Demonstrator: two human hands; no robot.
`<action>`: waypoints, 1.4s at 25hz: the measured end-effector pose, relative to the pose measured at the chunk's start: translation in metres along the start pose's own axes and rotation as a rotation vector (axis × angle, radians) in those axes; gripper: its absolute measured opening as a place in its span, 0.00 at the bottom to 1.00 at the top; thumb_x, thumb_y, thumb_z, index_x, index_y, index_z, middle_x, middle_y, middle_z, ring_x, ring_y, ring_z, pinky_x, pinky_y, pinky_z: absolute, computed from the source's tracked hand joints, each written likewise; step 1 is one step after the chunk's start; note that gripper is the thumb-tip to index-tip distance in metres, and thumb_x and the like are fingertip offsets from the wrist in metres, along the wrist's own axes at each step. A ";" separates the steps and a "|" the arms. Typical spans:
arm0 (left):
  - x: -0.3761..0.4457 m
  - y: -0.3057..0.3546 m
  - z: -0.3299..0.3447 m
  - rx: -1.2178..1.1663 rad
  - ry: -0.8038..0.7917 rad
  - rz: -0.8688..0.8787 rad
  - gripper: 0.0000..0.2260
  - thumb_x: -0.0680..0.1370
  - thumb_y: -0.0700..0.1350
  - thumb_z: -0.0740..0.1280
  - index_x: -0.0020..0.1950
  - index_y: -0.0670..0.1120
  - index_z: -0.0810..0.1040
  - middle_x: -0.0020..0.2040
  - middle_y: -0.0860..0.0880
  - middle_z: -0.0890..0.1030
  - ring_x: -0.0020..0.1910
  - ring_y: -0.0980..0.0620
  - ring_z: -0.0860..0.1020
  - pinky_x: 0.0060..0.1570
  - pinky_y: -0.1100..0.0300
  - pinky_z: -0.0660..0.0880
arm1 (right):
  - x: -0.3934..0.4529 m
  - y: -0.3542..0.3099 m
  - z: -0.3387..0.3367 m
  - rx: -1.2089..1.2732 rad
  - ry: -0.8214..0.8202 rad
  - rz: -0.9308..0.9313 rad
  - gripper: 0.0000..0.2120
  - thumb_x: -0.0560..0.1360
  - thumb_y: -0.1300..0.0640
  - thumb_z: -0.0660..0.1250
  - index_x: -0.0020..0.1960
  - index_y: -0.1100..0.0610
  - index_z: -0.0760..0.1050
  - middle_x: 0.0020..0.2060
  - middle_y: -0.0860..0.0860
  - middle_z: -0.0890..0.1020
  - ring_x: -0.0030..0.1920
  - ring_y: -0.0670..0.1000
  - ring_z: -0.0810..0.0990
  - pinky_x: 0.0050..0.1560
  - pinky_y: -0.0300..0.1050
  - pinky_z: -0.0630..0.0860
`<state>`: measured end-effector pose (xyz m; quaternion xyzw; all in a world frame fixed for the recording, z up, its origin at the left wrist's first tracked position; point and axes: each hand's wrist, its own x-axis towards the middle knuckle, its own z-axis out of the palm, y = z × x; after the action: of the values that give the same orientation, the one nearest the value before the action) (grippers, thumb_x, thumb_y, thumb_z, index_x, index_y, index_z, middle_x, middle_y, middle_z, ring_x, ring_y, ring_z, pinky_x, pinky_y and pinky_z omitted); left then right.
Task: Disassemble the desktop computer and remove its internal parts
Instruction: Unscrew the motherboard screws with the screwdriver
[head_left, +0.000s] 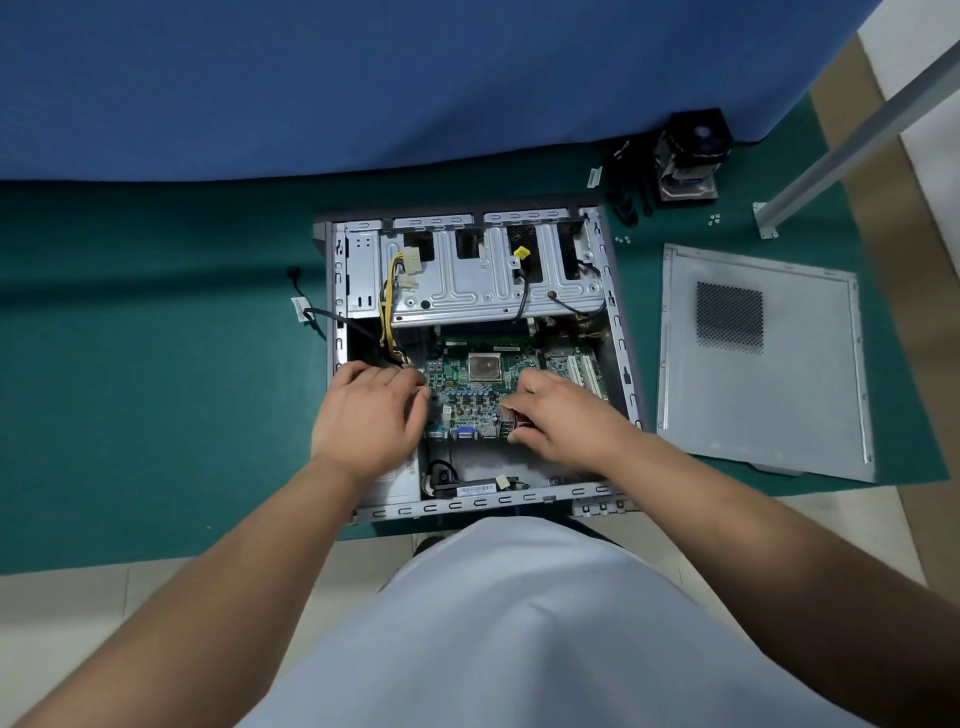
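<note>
I have both hands in the open case (618, 332) on the mat, gripping the board: left hand (371, 410) its left edge, right hand (558, 410) the port side. If a cable (387, 306) or screw remains, lifting could flex or crack the board (467, 395).

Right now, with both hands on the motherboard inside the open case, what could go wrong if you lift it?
1. The yellow and black cable bundle runs down to the board's left edge beside the left hand; if still plugged in, lifting could strain it.
2. The drive cage overhangs the motherboard at its far edge, so the board may catch.
3. The right hand grips at the rear ports, near the case and its metal edges.
</note>
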<state>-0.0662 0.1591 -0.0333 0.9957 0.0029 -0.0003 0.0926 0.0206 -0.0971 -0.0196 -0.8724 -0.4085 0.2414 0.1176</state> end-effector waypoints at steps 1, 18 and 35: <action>0.000 -0.001 -0.001 -0.026 -0.002 -0.009 0.16 0.83 0.55 0.55 0.54 0.51 0.81 0.44 0.54 0.84 0.44 0.51 0.81 0.62 0.52 0.67 | -0.001 -0.001 -0.006 0.014 -0.011 -0.002 0.19 0.79 0.47 0.69 0.67 0.52 0.76 0.48 0.44 0.64 0.50 0.46 0.65 0.50 0.43 0.68; 0.049 0.001 -0.071 -1.215 -0.440 -0.813 0.06 0.82 0.41 0.67 0.56 0.40 0.81 0.59 0.40 0.81 0.55 0.44 0.79 0.54 0.52 0.77 | -0.016 -0.034 -0.083 0.273 -0.033 0.062 0.20 0.77 0.43 0.72 0.66 0.50 0.78 0.45 0.40 0.69 0.46 0.41 0.70 0.45 0.41 0.65; 0.014 0.039 -0.122 -2.024 -0.676 -0.892 0.12 0.78 0.33 0.65 0.60 0.32 0.71 0.53 0.29 0.81 0.41 0.38 0.85 0.41 0.44 0.85 | -0.076 -0.077 -0.156 0.358 -0.045 0.025 0.12 0.73 0.44 0.77 0.55 0.43 0.83 0.45 0.39 0.76 0.43 0.43 0.76 0.44 0.36 0.70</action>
<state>-0.0516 0.1430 0.0934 0.3256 0.3281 -0.2967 0.8356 0.0089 -0.1080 0.1695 -0.8370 -0.3508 0.3309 0.2588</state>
